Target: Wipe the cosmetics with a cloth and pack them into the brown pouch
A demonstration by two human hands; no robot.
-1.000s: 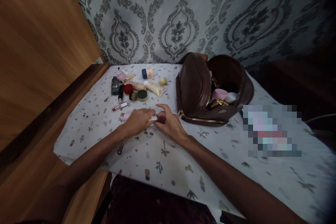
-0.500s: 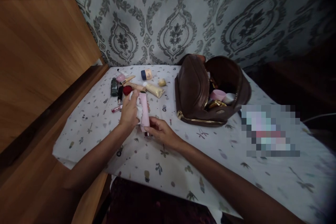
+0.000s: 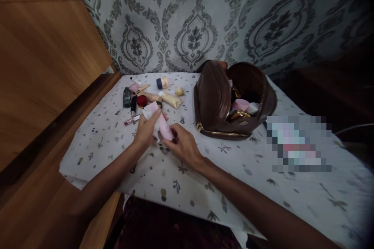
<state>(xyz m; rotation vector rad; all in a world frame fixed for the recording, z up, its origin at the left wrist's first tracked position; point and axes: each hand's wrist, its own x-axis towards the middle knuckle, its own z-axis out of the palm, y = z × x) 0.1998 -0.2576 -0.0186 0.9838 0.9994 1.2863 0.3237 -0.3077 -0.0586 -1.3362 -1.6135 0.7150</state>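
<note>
A pink squeeze tube (image 3: 164, 126) is held between both hands above the patterned cloth. My left hand (image 3: 147, 127) is closed around its upper part, pressing a white wipe (image 3: 149, 113) against it. My right hand (image 3: 184, 144) grips the lower end, fingers curled about its cap, which is mostly hidden. Just beyond the hands lie a red round jar (image 3: 142, 101), a cream-coloured tube (image 3: 172, 100) and a lip gloss (image 3: 132, 120).
A brown bag (image 3: 213, 97) stands unzipped on the right, with a pink container (image 3: 241, 104) inside. A dark green bottle (image 3: 127, 97) and a blue-lidded jar (image 3: 163, 83) are at the back left. A wooden panel (image 3: 43, 66) borders the left side.
The pink tube has tilted, its lower end swinging right and its flat top end turning left. My right hand has shifted its hold on the cap end.
</note>
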